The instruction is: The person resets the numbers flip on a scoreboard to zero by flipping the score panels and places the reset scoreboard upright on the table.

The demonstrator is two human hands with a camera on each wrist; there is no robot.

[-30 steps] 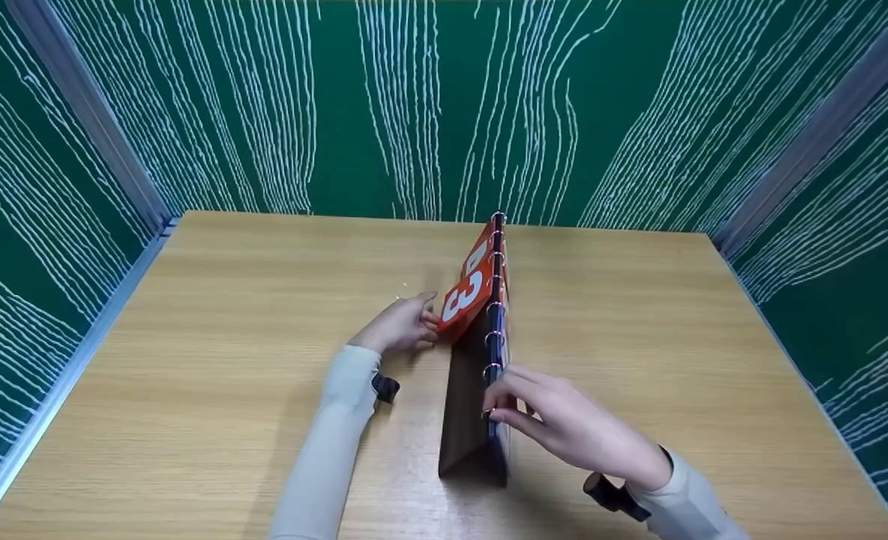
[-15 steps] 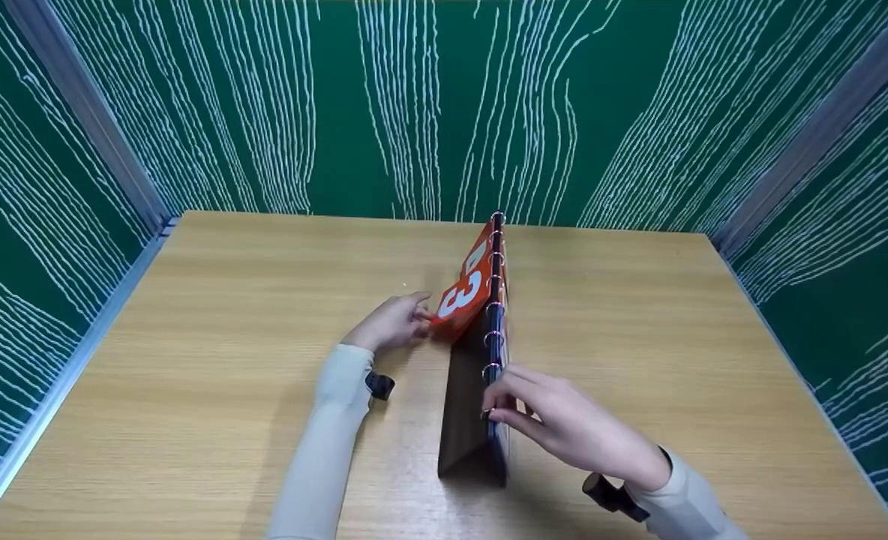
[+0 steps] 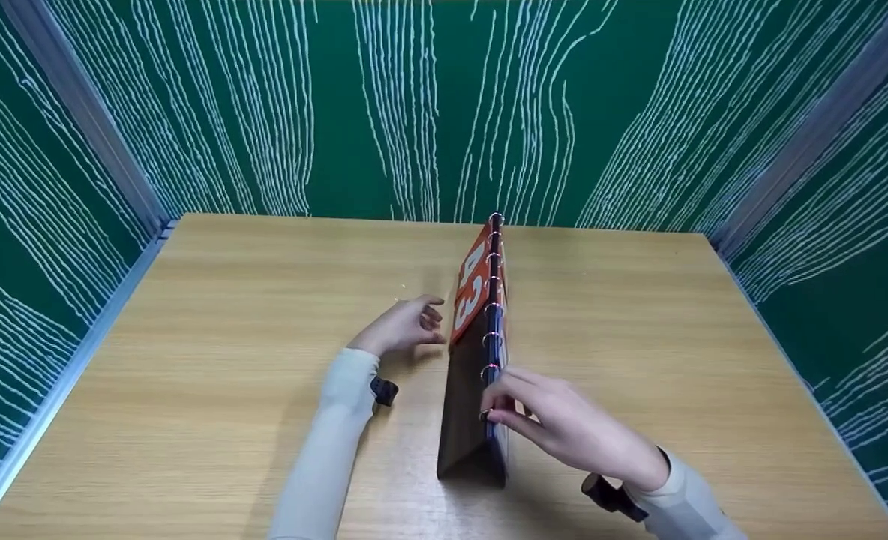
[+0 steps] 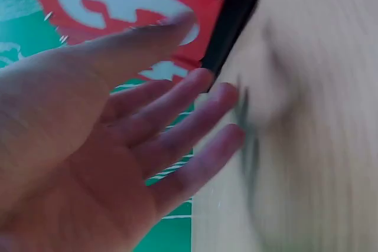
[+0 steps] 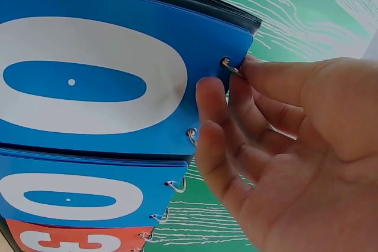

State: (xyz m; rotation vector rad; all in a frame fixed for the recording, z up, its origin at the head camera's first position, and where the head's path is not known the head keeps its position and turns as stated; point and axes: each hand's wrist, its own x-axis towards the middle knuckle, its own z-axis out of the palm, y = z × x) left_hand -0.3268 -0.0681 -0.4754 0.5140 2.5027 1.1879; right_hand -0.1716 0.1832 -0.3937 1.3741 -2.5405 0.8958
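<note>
A black flip scoreboard stands end-on in the middle of the table, metal rings along its top edge. Red number cards, among them a card with a 3, lie against its left side at the far half. Just left of that card is my left hand, fingers spread and holding nothing. In the left wrist view its thumb passes in front of the red card. My right hand pinches a ring at the scoreboard's near end. Beside its fingers, the right wrist view shows a blue card with a 0.
The wooden table reaches to green walls with white wavy lines at the back and both sides. A second blue 0 card and a red card hang further along the scoreboard.
The red 3 card, earlier tilted out to the left at my left fingers, has swung back against the scoreboard. My left hand has let go of it. The right hand stays on the ring.
</note>
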